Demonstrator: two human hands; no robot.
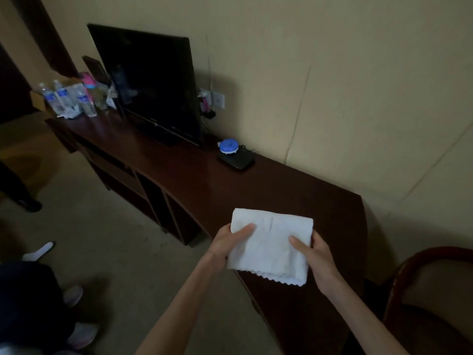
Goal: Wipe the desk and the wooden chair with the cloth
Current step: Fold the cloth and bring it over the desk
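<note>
A folded white cloth (271, 247) with a zigzag lower edge is held up over the near end of the long dark wooden desk (294, 190). My left hand (227, 243) pinches its left side, thumb on top. On the cloth's right side, my right hand (317, 260) grips it the same way. The wooden chair (419, 260), with a curved dark red back, stands at the lower right beside the desk's end.
A black TV (151, 83) stands on the desk, with a blue-lidded round item (229, 146) on a black box (236, 158) to its right. Water bottles (64, 98) and a pink bottle cluster at the far left end. Feet in slippers (76, 313) are on the carpet at left.
</note>
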